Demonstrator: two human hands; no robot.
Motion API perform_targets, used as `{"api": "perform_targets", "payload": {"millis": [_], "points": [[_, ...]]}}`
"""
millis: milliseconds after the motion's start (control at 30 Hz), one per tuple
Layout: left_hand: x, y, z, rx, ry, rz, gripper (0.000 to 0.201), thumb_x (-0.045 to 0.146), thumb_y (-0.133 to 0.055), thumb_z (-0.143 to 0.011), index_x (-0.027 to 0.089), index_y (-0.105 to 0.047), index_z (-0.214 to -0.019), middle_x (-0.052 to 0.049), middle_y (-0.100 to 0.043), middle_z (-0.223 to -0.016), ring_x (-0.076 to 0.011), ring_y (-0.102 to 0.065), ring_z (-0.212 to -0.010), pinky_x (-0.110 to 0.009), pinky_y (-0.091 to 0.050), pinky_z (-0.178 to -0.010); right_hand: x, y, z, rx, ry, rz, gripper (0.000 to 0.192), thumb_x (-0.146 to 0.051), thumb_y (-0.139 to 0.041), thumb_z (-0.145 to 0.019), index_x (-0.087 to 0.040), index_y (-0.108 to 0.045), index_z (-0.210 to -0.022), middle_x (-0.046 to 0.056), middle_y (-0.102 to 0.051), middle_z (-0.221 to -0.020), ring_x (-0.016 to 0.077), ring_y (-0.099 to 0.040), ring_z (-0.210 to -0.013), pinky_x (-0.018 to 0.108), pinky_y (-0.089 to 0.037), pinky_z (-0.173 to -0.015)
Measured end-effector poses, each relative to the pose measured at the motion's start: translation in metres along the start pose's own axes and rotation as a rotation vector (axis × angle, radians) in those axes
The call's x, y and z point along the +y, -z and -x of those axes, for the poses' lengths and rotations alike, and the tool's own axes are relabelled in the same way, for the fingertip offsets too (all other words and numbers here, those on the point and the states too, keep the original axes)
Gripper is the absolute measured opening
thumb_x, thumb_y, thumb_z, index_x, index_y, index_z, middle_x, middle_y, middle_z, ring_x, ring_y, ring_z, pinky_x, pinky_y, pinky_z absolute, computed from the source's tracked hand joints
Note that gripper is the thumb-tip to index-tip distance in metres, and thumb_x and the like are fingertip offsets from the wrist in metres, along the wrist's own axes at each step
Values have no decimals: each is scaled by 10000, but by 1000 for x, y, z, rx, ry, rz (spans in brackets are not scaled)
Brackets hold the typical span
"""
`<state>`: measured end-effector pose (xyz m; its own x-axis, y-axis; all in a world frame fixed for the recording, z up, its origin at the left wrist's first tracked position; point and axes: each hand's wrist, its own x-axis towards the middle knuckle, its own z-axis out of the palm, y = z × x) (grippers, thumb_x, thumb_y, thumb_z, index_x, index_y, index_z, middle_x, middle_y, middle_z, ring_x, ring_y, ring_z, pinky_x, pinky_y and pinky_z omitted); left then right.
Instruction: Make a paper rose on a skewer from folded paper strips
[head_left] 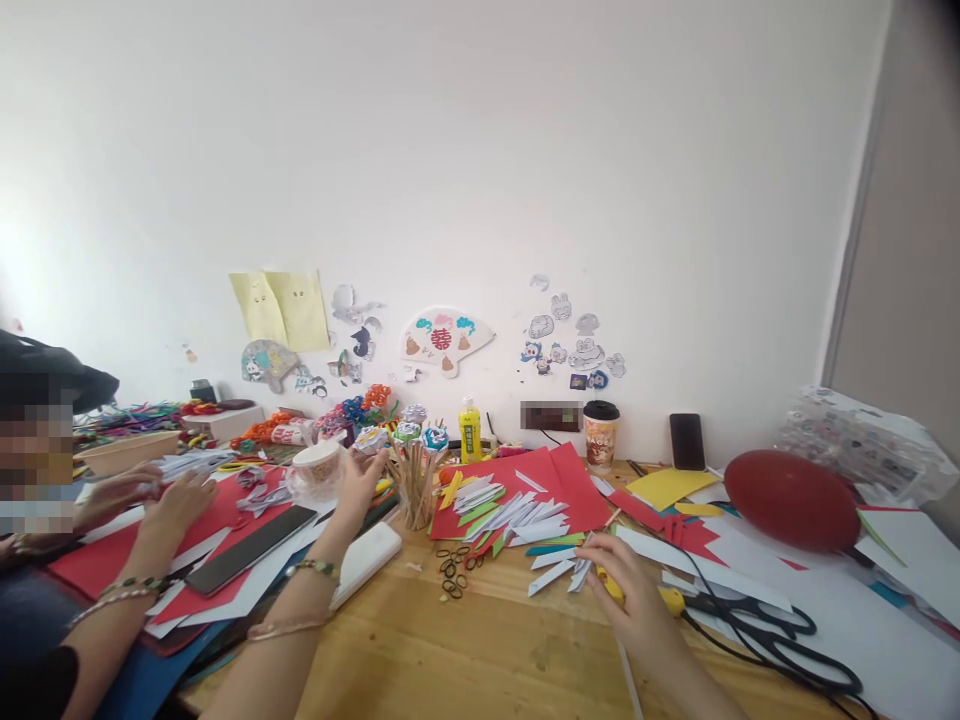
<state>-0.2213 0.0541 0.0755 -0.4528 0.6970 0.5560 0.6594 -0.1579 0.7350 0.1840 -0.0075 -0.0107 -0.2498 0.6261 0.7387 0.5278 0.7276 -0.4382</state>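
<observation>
- Sticks (415,480) stand just beside our left hand (364,480), whose grip we cannot tell.
- Our right hand (628,582) pinches a white paper strip (580,572).
- Cable (694,568) crosses scissors (739,605) nearby.

The table (420,670) fills the lower part of my frame, with the wall (480,150) behind. Left of centre, my left hand (364,482) is just beside a bundle of sticks (412,475). Right of the sticks, paper strips (517,515) lie on a sheet (574,475); rings (454,578) lie before it. Lower right of centre, my right hand (630,580) has a strip (580,574) at its fingertips, with scissors (821,657) to its right. Farther back, left to right, stand a bottle (470,432), a cup (601,442) and a phone (688,442), then a balloon (791,500). Lower left, another phone (251,550) lies near a co-worker's hand (180,507).
</observation>
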Motion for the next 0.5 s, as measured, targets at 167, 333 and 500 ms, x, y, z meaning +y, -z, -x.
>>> {"api": "perform_targets", "payload": {"millis": [167, 333, 500], "points": [[-14, -30, 14, -28, -17, 4, 735, 443, -672, -637, 130, -359, -1224, -197, -553, -1211, -302, -549, -1125, -406, -466, -911, 3, -1, 0, -15, -2, 6, 224, -242, -432, -872, -244, -613, -1004, 75, -581, -1007, 198, -589, -959, 332, -508, -810], [-14, -42, 13, -38, -42, -38, 552, 425, -681, -606, 133, -512, -1043, -171, -631, -1049, -363, -570, -1059, -493, -466, -874, 4, -1, 0, -18, 0, 24, 223, -244, -438, -868, -239, -614, -1006, 76, -583, -1007, 201, -589, -961, 333, -513, -808], [-2, -44, 24, -65, -55, -94, 483, 411, -637, -681, 164, -540, -1085, -161, -627, -1069, -398, -506, -1135, -555, -412, -927, 0, 2, -1, -33, 21, 26, 223, -231, -424, -872, -239, -612, -991, 77, -582, -995, 200, -588, -957, 329, -513, -803]]}}
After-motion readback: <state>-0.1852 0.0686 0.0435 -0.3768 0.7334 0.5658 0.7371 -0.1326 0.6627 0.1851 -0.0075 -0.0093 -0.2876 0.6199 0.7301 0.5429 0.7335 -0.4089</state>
